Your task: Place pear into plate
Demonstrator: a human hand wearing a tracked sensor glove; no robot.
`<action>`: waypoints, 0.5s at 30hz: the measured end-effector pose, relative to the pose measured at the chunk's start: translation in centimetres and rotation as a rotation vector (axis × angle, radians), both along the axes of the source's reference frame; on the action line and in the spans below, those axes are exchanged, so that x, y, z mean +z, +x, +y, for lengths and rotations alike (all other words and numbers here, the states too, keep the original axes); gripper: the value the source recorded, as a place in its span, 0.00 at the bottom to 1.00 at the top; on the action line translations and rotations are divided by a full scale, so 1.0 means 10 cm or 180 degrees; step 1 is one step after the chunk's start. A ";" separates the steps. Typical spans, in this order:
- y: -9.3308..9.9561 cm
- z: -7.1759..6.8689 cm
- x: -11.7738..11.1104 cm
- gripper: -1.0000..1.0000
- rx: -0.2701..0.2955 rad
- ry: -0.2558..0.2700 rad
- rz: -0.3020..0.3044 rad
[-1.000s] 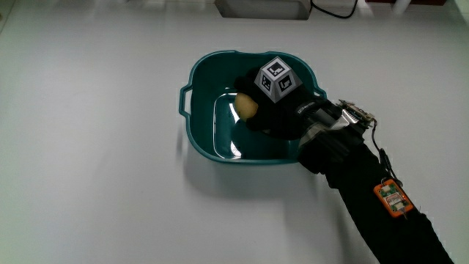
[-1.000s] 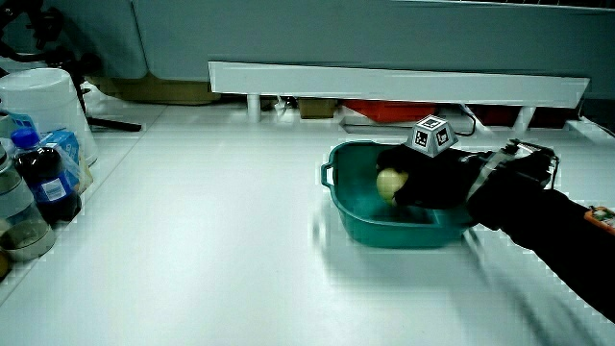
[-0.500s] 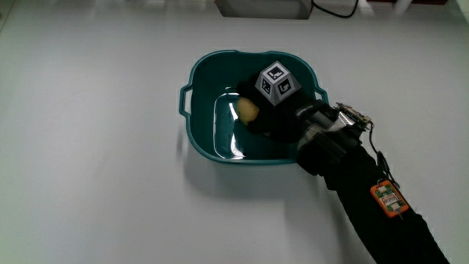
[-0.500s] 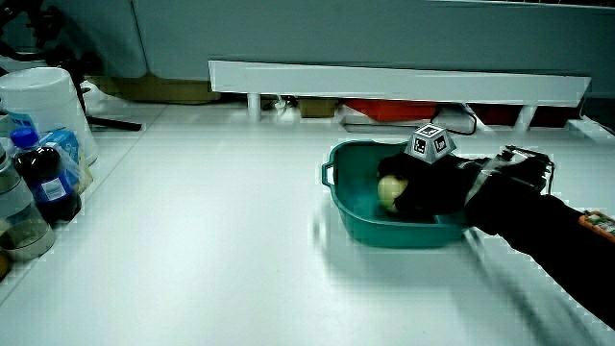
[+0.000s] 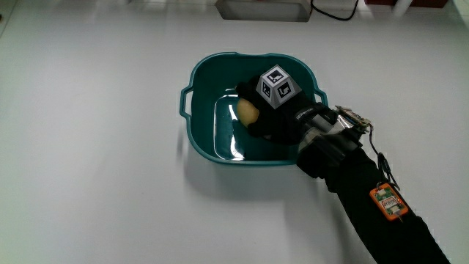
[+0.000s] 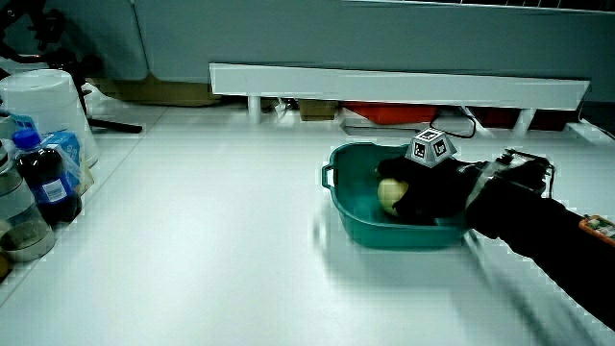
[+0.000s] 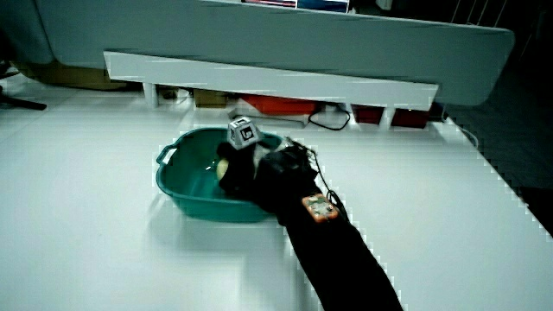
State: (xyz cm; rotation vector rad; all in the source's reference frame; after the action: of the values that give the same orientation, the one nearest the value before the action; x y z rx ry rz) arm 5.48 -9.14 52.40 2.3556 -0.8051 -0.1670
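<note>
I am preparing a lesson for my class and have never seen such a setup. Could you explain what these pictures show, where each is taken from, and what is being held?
No machine here: a person's hand in a black glove, with a small patterned cube on its back. One picture looks straight down on the white table; the two side views look forward across it toward a low partition. On the table stands a teal basin with handles, serving as the plate. The hand reaches into it, fingers closed around a yellowish pear. In a side view, bottles stand at the table's edge.
</note>
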 end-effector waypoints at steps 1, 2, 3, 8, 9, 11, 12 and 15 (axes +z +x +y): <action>0.00 0.00 -0.02 0.21 0.0002 -0.0008 -0.0007; 0.01 0.00 -0.01 0.18 -0.0004 0.0034 0.0006; 0.02 -0.01 0.00 0.16 0.0013 0.0009 -0.0029; 0.07 -0.03 -0.11 0.03 0.0084 0.0117 -0.0141; 0.08 -0.04 -0.11 0.00 0.0081 0.0099 -0.0158; 0.11 -0.05 -0.16 0.00 0.0107 0.0153 -0.0175; 0.12 -0.05 -0.19 0.00 0.0106 0.0152 -0.0196; 0.19 -0.08 -0.23 0.00 0.0151 0.0154 -0.0218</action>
State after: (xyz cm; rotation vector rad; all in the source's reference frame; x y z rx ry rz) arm 7.38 -9.91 50.14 2.4352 -0.7850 -0.0872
